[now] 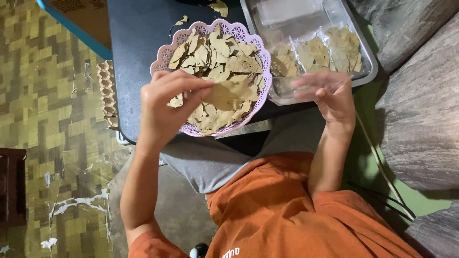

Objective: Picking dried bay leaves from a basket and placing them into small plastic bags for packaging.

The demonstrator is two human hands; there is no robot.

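Left hand [165,102]: closed in a pinch on a dried bay leaf [224,95], held just above the near side of the basket.
Right hand [334,98]: fingers curled around a small clear plastic pouch [313,81], which is gripped with its mouth turned toward the leaf.
Leaf supply: a pink lace-edged plastic basket [162,55], heaped with dried leaves, is set directly under and beyond the left hand.
Filled stock: three clear packets of leaves [318,52] are laid in a metal tray [366,71] just beyond the right hand.
Step in hand: judged to be the bagging of a leaf, with leaf and pouch near but not yet joined.
Next move: the leaf tip would have to be lined up with the pouch mouth, held open.
Edges: basket rim and tray rim touch or nearly touch between the hands; the dark table [136,38] ends just under the wrists.
Open room: space is left above the lap, nearer the body than both hands.
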